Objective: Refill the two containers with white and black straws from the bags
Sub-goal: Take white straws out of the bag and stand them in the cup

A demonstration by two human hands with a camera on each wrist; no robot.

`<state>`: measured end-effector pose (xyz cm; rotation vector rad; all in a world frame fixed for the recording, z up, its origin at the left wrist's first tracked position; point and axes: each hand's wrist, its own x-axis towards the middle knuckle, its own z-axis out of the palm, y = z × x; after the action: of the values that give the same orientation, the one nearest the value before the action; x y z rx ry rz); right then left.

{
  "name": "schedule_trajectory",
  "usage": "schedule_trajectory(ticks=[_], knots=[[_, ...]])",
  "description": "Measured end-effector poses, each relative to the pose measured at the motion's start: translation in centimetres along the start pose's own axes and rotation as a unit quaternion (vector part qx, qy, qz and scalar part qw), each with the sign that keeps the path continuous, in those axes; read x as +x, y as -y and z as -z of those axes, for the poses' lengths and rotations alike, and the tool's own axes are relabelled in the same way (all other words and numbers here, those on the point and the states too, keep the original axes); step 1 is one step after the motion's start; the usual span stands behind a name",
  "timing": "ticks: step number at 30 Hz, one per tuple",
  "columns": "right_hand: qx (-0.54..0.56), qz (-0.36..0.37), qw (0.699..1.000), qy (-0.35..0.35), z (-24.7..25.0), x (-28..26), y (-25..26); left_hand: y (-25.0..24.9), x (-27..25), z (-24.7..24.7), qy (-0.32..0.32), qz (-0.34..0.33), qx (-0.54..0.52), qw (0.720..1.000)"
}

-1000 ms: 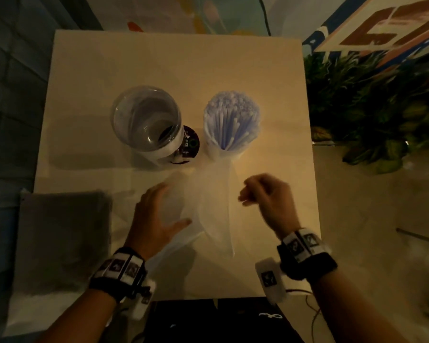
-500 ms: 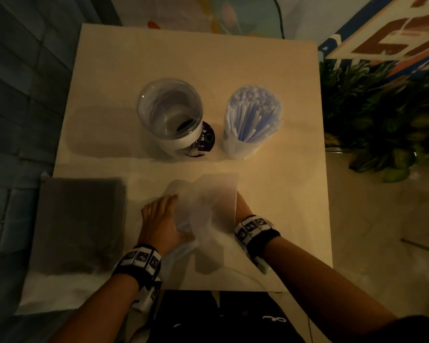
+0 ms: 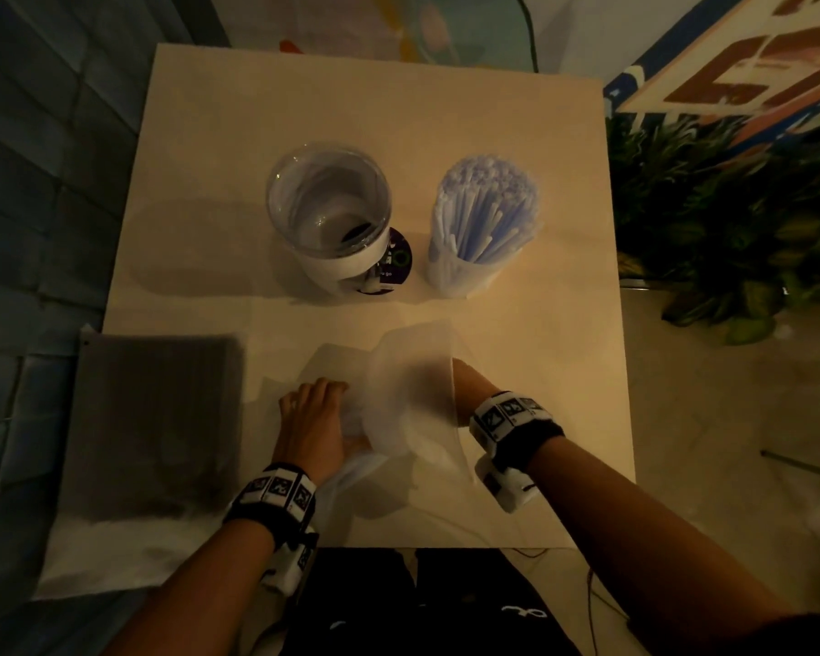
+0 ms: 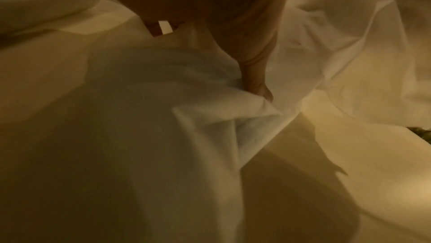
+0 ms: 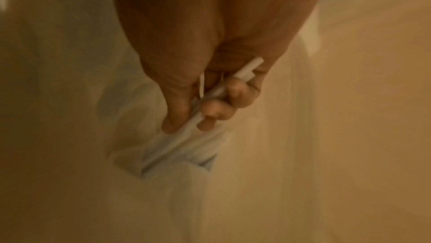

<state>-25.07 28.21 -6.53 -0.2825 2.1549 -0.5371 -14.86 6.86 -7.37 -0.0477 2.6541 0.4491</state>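
On the table (image 3: 370, 111) stand an empty clear container (image 3: 327, 210) and, to its right, a container of white straws (image 3: 484, 224). A translucent white bag (image 3: 408, 400) lies near the front edge. My left hand (image 3: 313, 409) rests on the bag's left part, and in the left wrist view its thumb (image 4: 254, 81) pushes into a fold of the bag (image 4: 186, 118). My right hand (image 5: 205, 106) is inside the bag, hidden in the head view. Its fingers are curled round a few white straws (image 5: 219, 94).
A flat bag of black straws (image 3: 152, 419) lies at the front left, hanging over the table's edge. A round dark disc (image 3: 396, 262) sits by the empty container's base. Green plants (image 3: 730, 220) stand beyond the right edge.
My right hand has gone from above the table into the bag and closed on white straws. My left hand stays on the bag. The head camera has moved closer to the table.
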Motion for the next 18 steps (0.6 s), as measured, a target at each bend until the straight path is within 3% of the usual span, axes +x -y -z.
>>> schedule_trajectory(ticks=[3, 5, 7, 9, 10, 11, 15, 18], knots=[[0.038, -0.016, 0.999, -0.02, 2.6, -1.7, 0.7, 0.2, 0.2, 0.3, 0.014, -0.02, -0.008, 1.0], [0.182, -0.019, 0.982, -0.043, 4.3, -3.0, 0.8, 0.4, 0.4, 0.4, 0.033, -0.026, -0.005, 0.999], [0.356, -0.028, 0.931, -0.076, 4.9, -3.5, 0.7, 0.6, 0.6, 0.3, 0.043, -0.024, -0.011, 0.999], [0.505, -0.056, 0.852, -0.124, 4.4, -3.5, 0.6, 0.7, 0.7, 0.1, 0.034, -0.017, -0.034, 0.999], [0.553, -0.073, 0.819, -0.134, 4.1, -3.6, 0.7, 0.8, 0.8, 0.0, 0.023, -0.014, -0.045, 0.999], [0.566, -0.08, 0.809, -0.14, 3.5, -3.3, 0.6, 0.8, 0.8, -0.1, 0.007, -0.012, -0.054, 0.998], [0.395, -0.063, 0.909, -0.118, 1.5, -3.1, 1.0, 0.2, 0.7, -0.5, -0.042, -0.007, -0.089, 0.995], [0.291, -0.034, 0.949, -0.119, 0.6, -2.5, 2.2, -0.2, 0.4, -0.9, -0.055, -0.029, -0.087, 0.994]])
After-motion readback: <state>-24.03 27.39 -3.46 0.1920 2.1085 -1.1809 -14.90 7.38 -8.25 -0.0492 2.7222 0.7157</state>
